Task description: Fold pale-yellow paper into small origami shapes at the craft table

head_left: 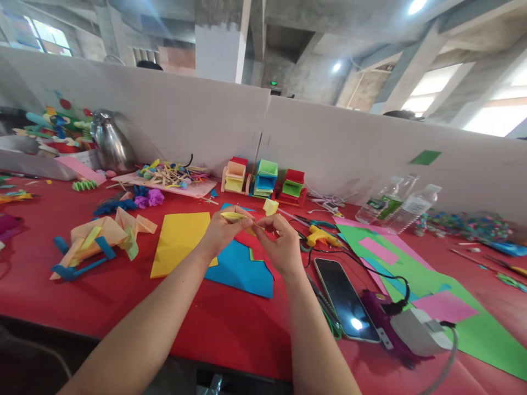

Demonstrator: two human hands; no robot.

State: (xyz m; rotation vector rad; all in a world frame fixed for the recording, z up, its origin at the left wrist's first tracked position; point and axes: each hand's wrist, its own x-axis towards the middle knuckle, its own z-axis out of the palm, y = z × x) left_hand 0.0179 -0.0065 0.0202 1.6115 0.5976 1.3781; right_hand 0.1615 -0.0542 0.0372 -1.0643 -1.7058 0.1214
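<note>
Over the sheets of paper, my left hand (224, 233) pinches a small folded piece of yellow paper (234, 216). My right hand (282, 244) is closed close beside it, thumb and fingertips together on something thin whose kind I cannot make out. Beneath my hands lie a yellow sheet (179, 241), a blue sheet (242, 269) and some red paper (269, 266). A small yellow paper piece (270, 207) shows just beyond my right hand. Behind that stand three small stacks of coloured folded paper boxes, the middle one a green and blue stack (265, 178).
A yellow glue gun (323, 237), a phone (346, 299) and a purple power strip (382, 307) with cables lie right. Plastic bottles (414, 207) stand behind green sheets (489, 334). Left are a folded paper figure (99, 236), a metal jug (113, 142) and a craft-scrap board (197, 190).
</note>
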